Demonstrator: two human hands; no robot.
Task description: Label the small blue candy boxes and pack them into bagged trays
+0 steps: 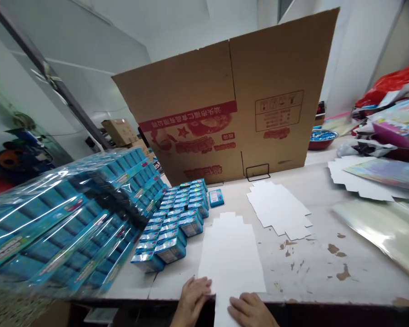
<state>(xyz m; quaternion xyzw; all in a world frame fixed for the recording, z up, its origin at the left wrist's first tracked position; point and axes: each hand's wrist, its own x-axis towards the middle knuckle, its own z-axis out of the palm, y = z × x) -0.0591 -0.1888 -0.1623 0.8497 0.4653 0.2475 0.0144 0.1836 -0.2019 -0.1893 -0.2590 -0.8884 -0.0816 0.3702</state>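
Note:
A flat white cardboard box blank [230,254] with notched edges lies at the table's front, a narrow flap of it reaching past the edge towards me. My left hand [192,299] touches its lower left corner, fingers stretched out and thumb apart. At the flap's right side, my right hand [250,310] has its fingers bent over the cardboard; its thumb is hidden. Left of the blank stand rows of small blue boxes [170,249] with shiny tops. One blue box [216,197] lies apart behind the blank.
Film-wrapped packs of blue boxes [64,222] are stacked at left. A large brown carton [204,113] stands across the back. Another white blank [279,209] lies to the right, near glossy sheets [385,227]. A bowl [322,138] of blue items sits behind.

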